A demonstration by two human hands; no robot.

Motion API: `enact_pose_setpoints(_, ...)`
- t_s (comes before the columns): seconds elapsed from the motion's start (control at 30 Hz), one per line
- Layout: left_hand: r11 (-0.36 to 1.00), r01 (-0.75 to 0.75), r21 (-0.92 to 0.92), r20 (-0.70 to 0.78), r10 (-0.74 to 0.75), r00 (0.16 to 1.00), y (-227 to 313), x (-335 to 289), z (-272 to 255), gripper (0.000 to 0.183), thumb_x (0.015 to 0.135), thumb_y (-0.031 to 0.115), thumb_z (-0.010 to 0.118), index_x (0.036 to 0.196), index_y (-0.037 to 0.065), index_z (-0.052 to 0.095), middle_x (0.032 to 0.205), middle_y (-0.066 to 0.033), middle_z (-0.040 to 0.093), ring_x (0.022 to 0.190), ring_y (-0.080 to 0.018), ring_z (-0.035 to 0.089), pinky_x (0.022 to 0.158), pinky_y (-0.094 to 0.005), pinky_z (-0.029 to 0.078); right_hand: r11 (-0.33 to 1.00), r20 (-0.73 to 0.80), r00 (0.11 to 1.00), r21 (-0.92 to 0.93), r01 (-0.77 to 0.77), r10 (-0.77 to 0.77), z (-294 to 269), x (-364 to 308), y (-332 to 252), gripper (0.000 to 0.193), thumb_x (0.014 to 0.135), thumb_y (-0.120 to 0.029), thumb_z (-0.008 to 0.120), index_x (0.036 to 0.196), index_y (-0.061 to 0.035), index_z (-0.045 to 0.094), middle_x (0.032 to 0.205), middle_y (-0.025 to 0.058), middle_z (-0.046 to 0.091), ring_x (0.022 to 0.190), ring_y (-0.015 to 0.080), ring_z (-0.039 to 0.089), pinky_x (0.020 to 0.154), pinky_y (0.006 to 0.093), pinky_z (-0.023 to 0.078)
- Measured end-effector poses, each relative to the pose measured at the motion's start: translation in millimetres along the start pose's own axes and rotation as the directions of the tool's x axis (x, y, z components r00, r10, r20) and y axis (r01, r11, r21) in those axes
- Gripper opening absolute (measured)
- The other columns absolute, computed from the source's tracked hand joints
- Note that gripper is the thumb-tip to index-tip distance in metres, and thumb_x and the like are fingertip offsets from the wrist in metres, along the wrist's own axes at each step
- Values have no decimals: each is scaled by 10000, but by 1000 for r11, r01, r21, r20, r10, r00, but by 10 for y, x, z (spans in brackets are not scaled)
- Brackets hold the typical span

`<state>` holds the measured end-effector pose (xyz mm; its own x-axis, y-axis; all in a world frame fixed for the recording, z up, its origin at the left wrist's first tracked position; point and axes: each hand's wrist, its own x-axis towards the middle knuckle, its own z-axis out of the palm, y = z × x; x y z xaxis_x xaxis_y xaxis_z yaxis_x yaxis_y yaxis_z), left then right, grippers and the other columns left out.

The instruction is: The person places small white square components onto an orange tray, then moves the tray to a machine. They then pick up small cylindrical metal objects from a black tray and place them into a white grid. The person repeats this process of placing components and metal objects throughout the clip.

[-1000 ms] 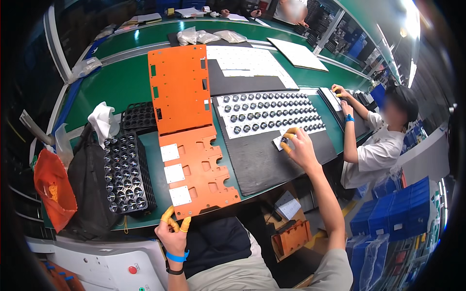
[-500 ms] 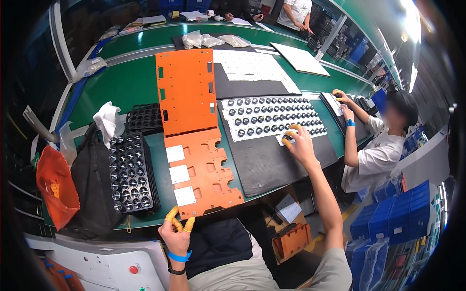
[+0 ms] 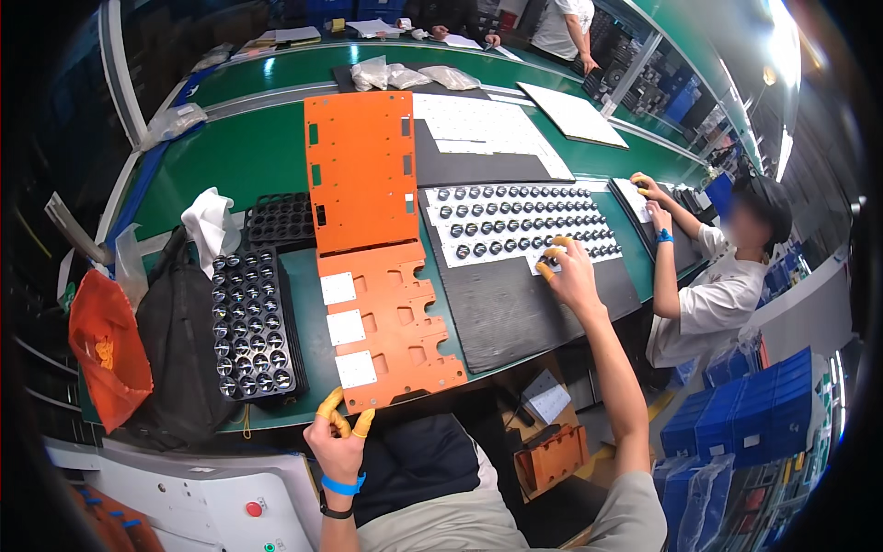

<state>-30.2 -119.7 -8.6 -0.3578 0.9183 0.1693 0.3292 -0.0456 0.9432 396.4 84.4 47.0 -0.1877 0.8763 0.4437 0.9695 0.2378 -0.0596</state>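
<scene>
My right hand (image 3: pixel 575 276), in yellow finger cots, closes its fingertips around a small round black part (image 3: pixel 549 262) at the near edge of a white board (image 3: pixel 464 253). Rows of similar black round parts stand on that board, which lies on a black mat (image 3: pixel 515 322). By the near left corner of a hinged orange plate (image 3: pixel 405 322), my left hand (image 3: pixel 336 446) has thumb and forefinger apart, with other fingers curled; its yellow-covered fingertips are close to the plate's edge. Three white square boards (image 3: pixel 345 327) lie along the plate's left side; its far panel (image 3: pixel 363 175) stretches away from me.
Stacked black trays (image 3: pixel 290 345) of round parts stand left of the orange plate, beside a black bag (image 3: pixel 179 359) and an orange bag (image 3: pixel 110 350). Clear plastic bags (image 3: pixel 405 76) lie farther back. On the right a co-worker (image 3: pixel 727 285) handles parts on another mat.
The benchtop has shifted slightly rightward in the picture. Both my hands stay in nearly the same places, the right still at the round black part. A person at the far side has moved a little.
</scene>
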Motion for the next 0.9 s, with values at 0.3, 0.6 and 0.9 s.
enact_pose_setpoints(0.3,993,106,-42,8,-106,994,142,-24,-15,505,845,155,801,1263,-24,580,562,-1,376,498,-76,353,485,-251,298,938,-205,965,269,217,-164,-169,-97,-1096,288,761,-110,810,1009,-50,676,1060,118,639,963,322,617,826,416,516)
enact_pose_setpoints(0.6,975,70,209,-114,-47,992,593,52,65,399,892,131,737,1230,-9,577,651,-12,382,570,-113,370,524,-292,325,760,-107,928,544,355,-357,-166,-187,-2545,179,775,-164,773,767,-53,634,791,88,587,772,262,611,635,381,502)
enact_pose_setpoints(0.9,935,120,332,-107,-89,990,589,228,217,279,890,170,688,1024,-31,549,775,-239,622,745,-458,601,649,-472,451,943,284,904,188,274,-320,60,252,-3372,269,749,-327,757,653,-86,686,614,85,644,610,240,667,520,357,461)
